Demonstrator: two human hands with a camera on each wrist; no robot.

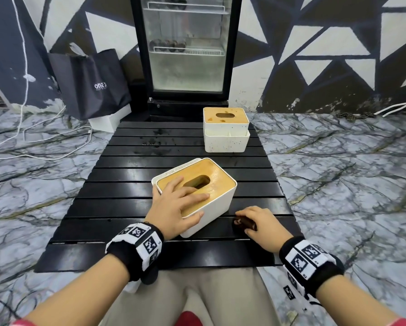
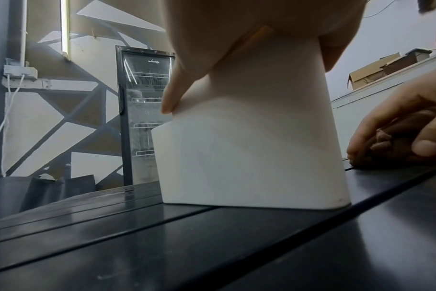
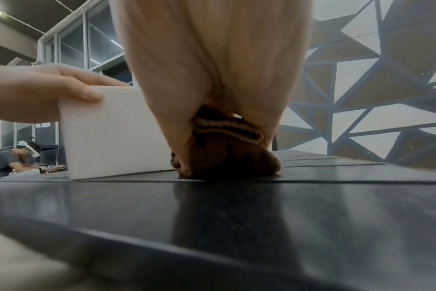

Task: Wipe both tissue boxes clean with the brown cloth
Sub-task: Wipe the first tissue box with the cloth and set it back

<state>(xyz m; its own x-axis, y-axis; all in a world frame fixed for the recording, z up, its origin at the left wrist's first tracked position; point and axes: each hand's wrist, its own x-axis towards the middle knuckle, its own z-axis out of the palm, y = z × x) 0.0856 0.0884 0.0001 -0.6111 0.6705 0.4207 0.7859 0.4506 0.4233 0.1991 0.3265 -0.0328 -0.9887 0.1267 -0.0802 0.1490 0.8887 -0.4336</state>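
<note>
The near tissue box, white with a wooden slotted lid, sits at an angle on the black slatted table. My left hand holds its near left corner, fingers lying across the lid and thumb against the side wall. To the right of that box, my right hand grips the bunched brown cloth and presses it onto the table; the cloth shows under the curled fingers. The far tissue box stands at the table's back right, with brown stains on its lid.
Dark smears mark the slats left of the far box. A glass-door fridge stands behind the table, with a black bag and white cables on the floor to its left. A person sits far off.
</note>
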